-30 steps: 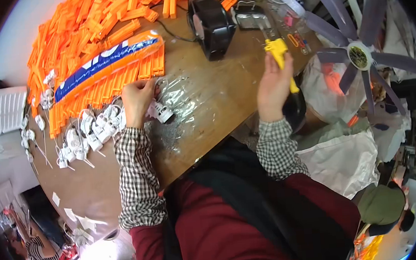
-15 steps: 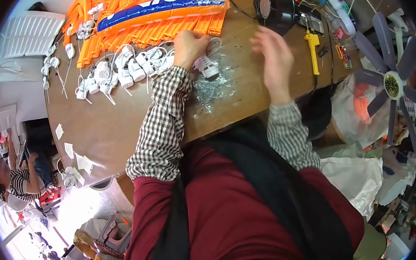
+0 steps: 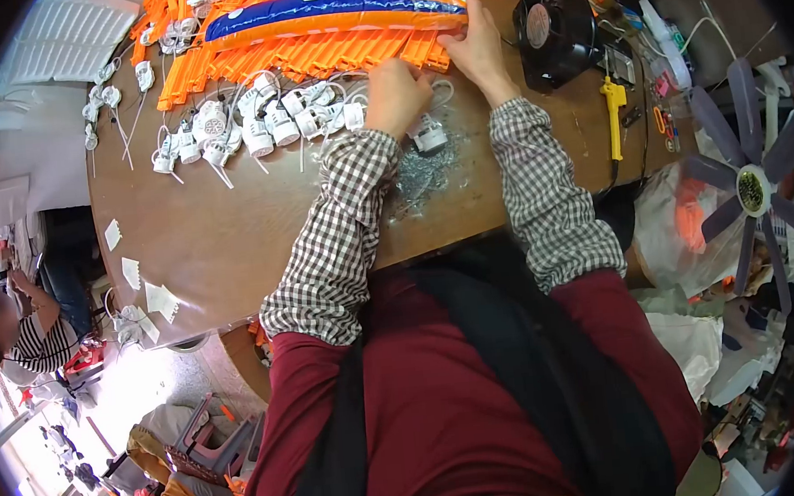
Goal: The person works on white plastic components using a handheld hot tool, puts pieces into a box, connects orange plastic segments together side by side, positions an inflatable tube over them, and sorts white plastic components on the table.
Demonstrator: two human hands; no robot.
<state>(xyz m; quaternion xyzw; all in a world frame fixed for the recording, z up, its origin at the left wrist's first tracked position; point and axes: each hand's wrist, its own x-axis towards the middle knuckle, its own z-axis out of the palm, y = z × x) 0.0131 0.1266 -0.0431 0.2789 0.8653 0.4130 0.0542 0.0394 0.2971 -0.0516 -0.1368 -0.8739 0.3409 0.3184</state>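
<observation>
My left hand [image 3: 397, 99] is closed beside a white plug-like piece [image 3: 428, 134] with a cable; what its fingers pinch is too small to name. My right hand [image 3: 478, 50] reaches up with thumb and fingers apart at the right end of the blue and orange plastic package [image 3: 329, 16]. That package lies across a row of orange strips [image 3: 305, 58]. Left of my left hand, several white corded fittings [image 3: 255, 136] lie in a row on the brown table [image 3: 252, 209]. Bits of shiny clear material [image 3: 424, 175] are scattered below the white piece.
A black fan [image 3: 556, 31] stands right of my right hand, with a yellow glue gun [image 3: 614, 120] beyond it. A large grey-bladed fan [image 3: 752, 190] is at the far right. Paper scraps [image 3: 162, 301] lie near the left edge. A person in stripes [image 3: 37, 341] is at left.
The yellow glue gun has left my right hand and lies on the table. My right hand has moved across to the package end. The view has shifted; my left hand stays near the white piece.
</observation>
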